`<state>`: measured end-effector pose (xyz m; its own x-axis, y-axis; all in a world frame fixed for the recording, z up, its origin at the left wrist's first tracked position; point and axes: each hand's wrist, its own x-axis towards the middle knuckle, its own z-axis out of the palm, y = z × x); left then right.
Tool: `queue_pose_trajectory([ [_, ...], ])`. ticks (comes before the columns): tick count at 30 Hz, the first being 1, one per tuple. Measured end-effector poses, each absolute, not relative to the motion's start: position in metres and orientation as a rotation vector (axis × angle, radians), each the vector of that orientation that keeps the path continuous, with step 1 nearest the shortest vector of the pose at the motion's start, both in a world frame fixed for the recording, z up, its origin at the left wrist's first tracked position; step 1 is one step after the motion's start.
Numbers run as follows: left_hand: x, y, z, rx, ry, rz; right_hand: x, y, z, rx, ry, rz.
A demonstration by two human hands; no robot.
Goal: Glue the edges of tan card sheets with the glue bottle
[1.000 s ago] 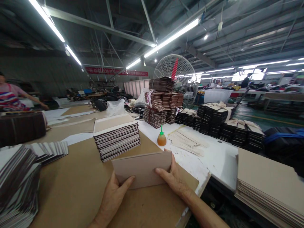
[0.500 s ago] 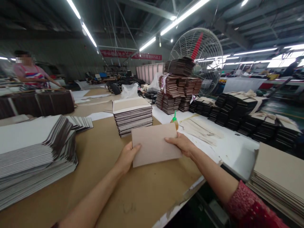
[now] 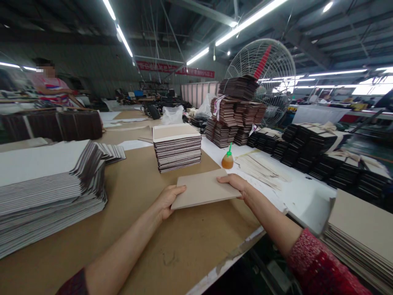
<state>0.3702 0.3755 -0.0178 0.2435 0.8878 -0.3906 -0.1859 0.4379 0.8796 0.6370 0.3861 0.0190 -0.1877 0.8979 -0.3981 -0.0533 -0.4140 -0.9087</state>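
Between my hands is a beige cardboard panel point(image 3: 204, 188), held above the brown-covered table point(image 3: 147, 237) and tipped nearly flat. My left hand point(image 3: 168, 200) grips its left edge, thumb on top and fingers underneath. On the right edge, my right hand point(image 3: 236, 184) is closed the same way, its thumb lying across the upper face. Just behind the panel stands a neat stack of beige panels with dark edges point(image 3: 178, 149). A small bottle of amber liquid with a green nozzle point(image 3: 227, 161) stands beyond my right hand.
Large stacks of white-faced boards point(image 3: 46, 184) fill the table's left side. Bundled brown panels point(image 3: 233, 116) and black bundles point(image 3: 307, 139) line the back right. Beige sheets point(image 3: 362, 229) are piled at the right. A big fan point(image 3: 267, 78) and a person point(image 3: 53, 88) are farther off.
The panel has tilted from facing me to nearly flat, showing its front edge. Both hands have kept their hold. The bottle, partly hidden before, now shows fully. The view has shifted slightly.
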Motion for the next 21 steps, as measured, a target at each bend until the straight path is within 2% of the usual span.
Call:
queue_pose_trajectory([
  [13,0.378,0.366,-0.017,0.836,0.942,0.977,0.644,0.37,0.011,-1.24,-1.024,1.717],
  [21,0.393,0.349,-0.004,0.973,0.758,1.134,0.656,0.342,0.021,-1.047,-1.034,1.601],
])
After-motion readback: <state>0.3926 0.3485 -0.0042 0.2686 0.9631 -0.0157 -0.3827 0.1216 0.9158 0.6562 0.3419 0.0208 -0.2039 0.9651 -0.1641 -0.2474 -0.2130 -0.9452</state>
